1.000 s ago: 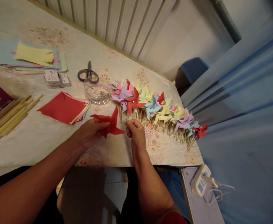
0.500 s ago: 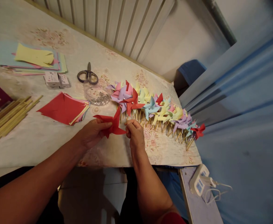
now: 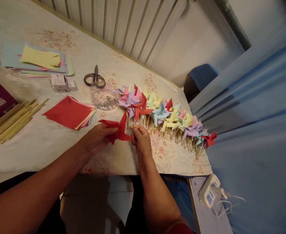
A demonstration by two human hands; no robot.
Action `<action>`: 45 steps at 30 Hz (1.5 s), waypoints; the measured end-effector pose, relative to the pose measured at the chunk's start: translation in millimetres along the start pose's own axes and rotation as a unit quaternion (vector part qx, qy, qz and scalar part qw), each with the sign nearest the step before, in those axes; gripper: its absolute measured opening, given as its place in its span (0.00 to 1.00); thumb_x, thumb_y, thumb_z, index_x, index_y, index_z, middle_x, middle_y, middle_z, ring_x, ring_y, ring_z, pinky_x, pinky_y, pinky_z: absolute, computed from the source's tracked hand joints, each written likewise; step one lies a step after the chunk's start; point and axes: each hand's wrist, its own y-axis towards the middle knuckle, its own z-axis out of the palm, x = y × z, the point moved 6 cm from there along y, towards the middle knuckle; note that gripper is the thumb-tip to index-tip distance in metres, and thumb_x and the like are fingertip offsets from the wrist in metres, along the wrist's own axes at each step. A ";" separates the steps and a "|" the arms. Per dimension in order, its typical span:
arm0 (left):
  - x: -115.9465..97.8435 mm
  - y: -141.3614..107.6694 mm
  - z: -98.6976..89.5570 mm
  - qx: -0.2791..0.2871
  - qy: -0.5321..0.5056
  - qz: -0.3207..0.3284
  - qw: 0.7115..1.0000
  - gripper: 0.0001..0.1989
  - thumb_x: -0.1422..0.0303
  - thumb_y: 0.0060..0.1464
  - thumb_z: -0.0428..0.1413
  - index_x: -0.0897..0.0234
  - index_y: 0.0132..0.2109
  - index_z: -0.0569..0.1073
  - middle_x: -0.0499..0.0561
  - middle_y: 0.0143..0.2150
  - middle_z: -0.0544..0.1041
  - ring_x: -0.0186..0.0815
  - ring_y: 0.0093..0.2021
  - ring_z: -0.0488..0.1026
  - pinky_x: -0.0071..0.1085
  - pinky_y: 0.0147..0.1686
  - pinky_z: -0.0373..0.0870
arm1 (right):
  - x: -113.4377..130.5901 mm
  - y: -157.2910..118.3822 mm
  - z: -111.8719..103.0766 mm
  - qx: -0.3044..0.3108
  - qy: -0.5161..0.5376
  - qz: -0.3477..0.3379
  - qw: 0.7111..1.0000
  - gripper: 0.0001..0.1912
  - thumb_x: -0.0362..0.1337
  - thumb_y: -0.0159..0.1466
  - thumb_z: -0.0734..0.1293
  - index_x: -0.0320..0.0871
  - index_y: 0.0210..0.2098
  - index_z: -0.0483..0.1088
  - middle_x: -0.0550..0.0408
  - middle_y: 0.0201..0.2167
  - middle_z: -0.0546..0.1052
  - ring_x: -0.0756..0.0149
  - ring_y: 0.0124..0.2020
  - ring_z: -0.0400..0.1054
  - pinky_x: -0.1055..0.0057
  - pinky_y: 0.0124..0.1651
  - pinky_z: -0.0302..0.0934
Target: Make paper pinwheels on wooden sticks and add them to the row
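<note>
Red pinwheel [image 3: 120, 131], basically no change

Head view: left hand [image 3: 97, 138] pinches it over the table [image 3: 123, 159] edge; right hand [image 3: 142, 140] is curled closed just beside, can't tell on what. Barely any shift since a second ago, so it looks no further along

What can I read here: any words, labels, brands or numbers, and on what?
No text reads with certainty.
Maroon box: large pale letters, too blurred and partly cut off.
Small white boxes: print too small.
White power strip: markings on its blue patches too small.
</note>
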 end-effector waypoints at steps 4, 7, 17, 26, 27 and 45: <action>0.8 0.3 -2.1 0.000 0.003 0.001 1.000 0.05 0.75 0.43 0.67 0.70 0.31 0.81 0.53 0.29 0.81 0.30 0.25 0.72 0.24 0.27 0.67 | -1.2 0.7 1.0 0.009 -0.003 0.007 1.000 0.11 0.44 0.57 0.68 0.45 0.36 0.72 0.69 0.15 0.61 0.79 0.13 0.43 0.77 0.17 0.36; 0.5 0.3 -2.0 0.003 -0.009 0.004 1.000 0.05 0.76 0.43 0.66 0.69 0.32 0.82 0.54 0.31 0.81 0.32 0.28 0.73 0.25 0.30 0.69 | -2.6 1.0 1.2 0.015 -0.003 0.008 1.000 0.12 0.43 0.57 0.67 0.45 0.38 0.72 0.69 0.15 0.61 0.79 0.13 0.43 0.77 0.17 0.35; -4.9 -3.9 4.1 -0.014 -0.005 -0.002 1.000 0.02 0.77 0.43 0.65 0.69 0.29 0.81 0.52 0.28 0.80 0.31 0.27 0.71 0.25 0.29 0.67 | -3.3 0.2 3.1 0.026 0.011 0.014 1.000 0.11 0.43 0.59 0.66 0.45 0.38 0.72 0.69 0.15 0.60 0.79 0.12 0.42 0.77 0.16 0.34; -0.9 -1.4 -0.1 -0.010 -0.006 -0.002 1.000 0.03 0.76 0.43 0.66 0.69 0.30 0.81 0.52 0.28 0.80 0.31 0.26 0.71 0.24 0.27 0.67 | -2.4 -0.8 3.3 0.018 0.014 0.025 0.999 0.10 0.45 0.59 0.67 0.45 0.34 0.70 0.69 0.14 0.59 0.79 0.12 0.42 0.77 0.17 0.33; -0.5 -1.0 -0.4 -0.007 -0.007 0.000 1.000 0.03 0.76 0.43 0.66 0.69 0.30 0.81 0.52 0.29 0.80 0.31 0.26 0.71 0.24 0.27 0.67 | -2.9 -0.7 3.3 0.019 0.016 0.025 0.999 0.10 0.45 0.59 0.66 0.45 0.34 0.70 0.69 0.14 0.59 0.79 0.12 0.42 0.77 0.16 0.33; 3.3 2.1 -8.9 -0.003 0.021 0.007 1.000 0.03 0.75 0.46 0.65 0.69 0.31 0.79 0.51 0.26 0.77 0.30 0.23 0.69 0.25 0.23 0.63 | -6.5 0.4 3.2 0.011 0.026 0.023 0.999 0.08 0.42 0.57 0.66 0.44 0.31 0.69 0.70 0.14 0.58 0.80 0.13 0.42 0.77 0.17 0.33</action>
